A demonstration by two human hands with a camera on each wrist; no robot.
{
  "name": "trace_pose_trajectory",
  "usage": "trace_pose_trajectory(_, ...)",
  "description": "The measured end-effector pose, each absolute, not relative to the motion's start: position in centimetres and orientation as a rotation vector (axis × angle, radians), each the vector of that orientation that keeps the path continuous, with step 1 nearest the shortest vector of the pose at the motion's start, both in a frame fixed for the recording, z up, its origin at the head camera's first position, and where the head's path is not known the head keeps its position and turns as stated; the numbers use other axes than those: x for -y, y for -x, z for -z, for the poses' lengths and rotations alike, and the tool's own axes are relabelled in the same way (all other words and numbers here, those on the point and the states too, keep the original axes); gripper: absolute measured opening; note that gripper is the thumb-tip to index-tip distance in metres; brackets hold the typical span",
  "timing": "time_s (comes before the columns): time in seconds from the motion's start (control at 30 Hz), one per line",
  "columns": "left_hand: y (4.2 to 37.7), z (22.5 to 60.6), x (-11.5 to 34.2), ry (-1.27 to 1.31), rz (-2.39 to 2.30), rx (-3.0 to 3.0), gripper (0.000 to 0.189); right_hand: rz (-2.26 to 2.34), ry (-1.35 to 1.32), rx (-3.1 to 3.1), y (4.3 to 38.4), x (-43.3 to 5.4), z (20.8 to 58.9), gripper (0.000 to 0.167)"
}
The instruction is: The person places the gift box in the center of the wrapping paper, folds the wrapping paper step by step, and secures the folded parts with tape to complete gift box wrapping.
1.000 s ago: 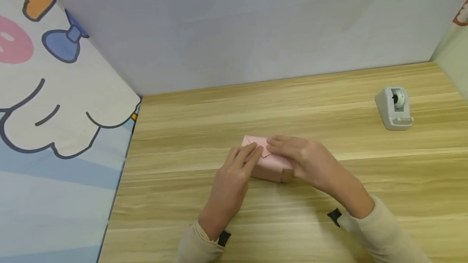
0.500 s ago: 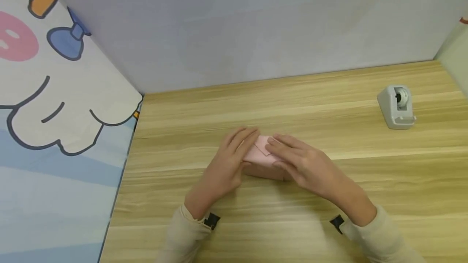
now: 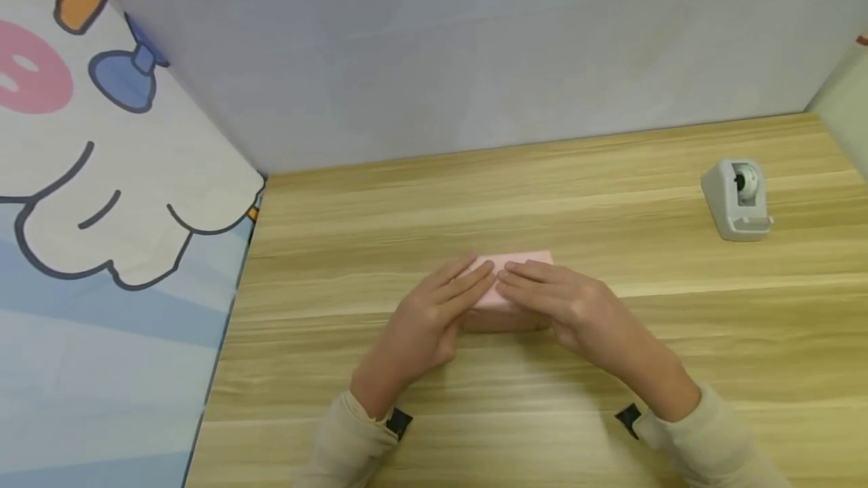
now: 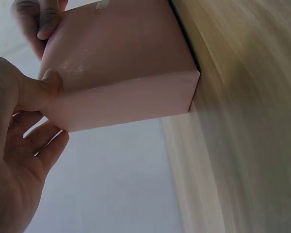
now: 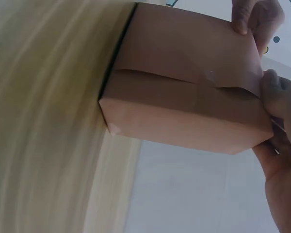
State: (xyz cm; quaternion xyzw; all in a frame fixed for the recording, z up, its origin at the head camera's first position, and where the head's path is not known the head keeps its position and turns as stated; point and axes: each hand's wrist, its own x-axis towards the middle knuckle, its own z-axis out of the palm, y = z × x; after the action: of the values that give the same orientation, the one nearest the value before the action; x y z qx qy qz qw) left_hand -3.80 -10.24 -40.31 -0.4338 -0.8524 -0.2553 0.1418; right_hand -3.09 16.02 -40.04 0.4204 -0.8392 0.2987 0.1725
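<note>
A box wrapped in pink paper (image 3: 508, 318) stands on the wooden table, its top partly covered by both hands. My left hand (image 3: 430, 322) holds its left side, fingers laid over the top. In the left wrist view the left thumb (image 4: 48, 87) rests against the front face by the upper edge. From the other side, my right hand (image 3: 576, 307) grips it the same way, with the right thumb (image 5: 271, 92) on the front near the top edge. The right wrist view shows a paper seam slightly gaping across the front. Both hands' fingertips nearly meet on top.
A grey tape dispenser (image 3: 739, 198) with a roll in it stands at the back right of the table (image 3: 325, 247). A pale wall (image 3: 475, 59) rises behind, and a cartoon-printed panel (image 3: 129, 172) borders the left side.
The box has been turned on the table, so the pointed flap seen on its top is out of sight. The left hand moved to the left side, then inward over the top.
</note>
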Motion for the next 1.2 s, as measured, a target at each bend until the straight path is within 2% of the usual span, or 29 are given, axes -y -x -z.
trace_pose_trajectory(0.13, 3.6, 40.1, 10.1, 1.24, 0.67, 2.455, 0.053, -0.838, -1.182, 2.328, 2.8, -16.1, 40.4, 0.056)
trace_pose_trajectory(0.23, 3.4, 40.0, 10.1, 1.229, 0.612, 2.46, 0.057, -0.856, -1.085, 2.304, 2.8, -16.0, 40.6, 0.03)
trace_pose_trajectory(0.27, 3.3, 40.0, 10.0, 1.227, 0.585, 2.461, 0.06, -0.857, -1.045, 2.299, 2.8, -15.9, 40.7, 0.027)
trace_pose_trajectory(0.4, 2.8, 40.0, 9.8, 1.201, 0.488, 2.475, 0.077, -0.835, -0.935, 2.287, 2.8, -15.7, 41.0, 0.049)
trace_pose_trajectory(0.47, 2.5, 39.9, 9.6, 1.185, 0.464, 2.485, 0.08, -0.821, -0.943, 2.275, 2.7, -15.6, 41.1, 0.047)
trace_pose_trajectory(0.6, 2.1, 39.7, 9.4, 1.155, 0.464, 2.502, 0.076, -0.839, -0.991, 2.255, 2.4, -15.2, 41.2, 0.042)
trace_pose_trajectory(0.8, 1.9, 39.3, 8.8, 1.08, 0.423, 2.497, 0.039, -0.858, -1.043, 2.123, 2.2, -14.5, 41.1, 0.036)
trace_pose_trajectory(1.0, 2.0, 39.1, 8.6, 1.023, 0.406, 2.465, 0.03, -0.897, -1.05, 2.068, 2.4, -14.2, 41.3, 0.032)
trace_pose_trajectory(1.1, 1.9, 39.2, 8.5, 1.024, 0.417, 2.45, 0.029, -1.055, -0.966, 2.078, 2.3, -15.5, 41.6, 0.025)
trace_pose_trajectory(1.2, 2.0, 39.2, 8.2, 1.024, 0.44, 2.449, 0.029, -1.256, -0.681, 2.117, 2.2, -18.3, 41.9, 0.018)
